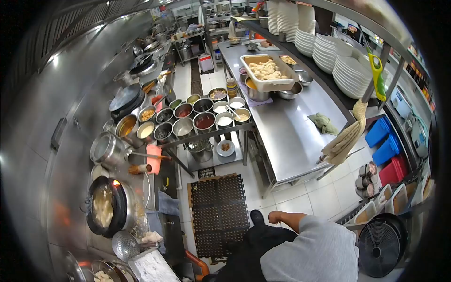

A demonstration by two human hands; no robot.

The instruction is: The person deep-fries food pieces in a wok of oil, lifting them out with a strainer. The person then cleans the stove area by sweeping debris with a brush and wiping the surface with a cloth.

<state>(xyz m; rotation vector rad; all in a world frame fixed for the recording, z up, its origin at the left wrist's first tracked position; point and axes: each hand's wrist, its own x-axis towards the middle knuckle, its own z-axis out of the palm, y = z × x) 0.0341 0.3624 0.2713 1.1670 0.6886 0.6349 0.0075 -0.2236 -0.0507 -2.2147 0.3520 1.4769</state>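
My right hand (276, 217) hangs in front of my body below the grey sleeve, above the tiled floor. Its fingers are curled in and nothing shows in them. My left hand is out of sight. The black rubber floor mat (218, 211) lies to the left of my right hand, near my black shoe (256, 217). On the stove at the left, a wok (103, 207) holds pale food in oil, with an orange glow at its rim. A round perforated skimmer (126, 246) rests below it, beside a metal tray (152, 268).
Several steel pots of sauces and ingredients stand on a rack (206, 134) ahead. On the steel table (291, 150) are a white tub (277, 85) of pale pieces and a green cloth (323, 123). Stacked white bowls (350, 77) line the right shelf. A black fan (379, 246) stands at lower right.
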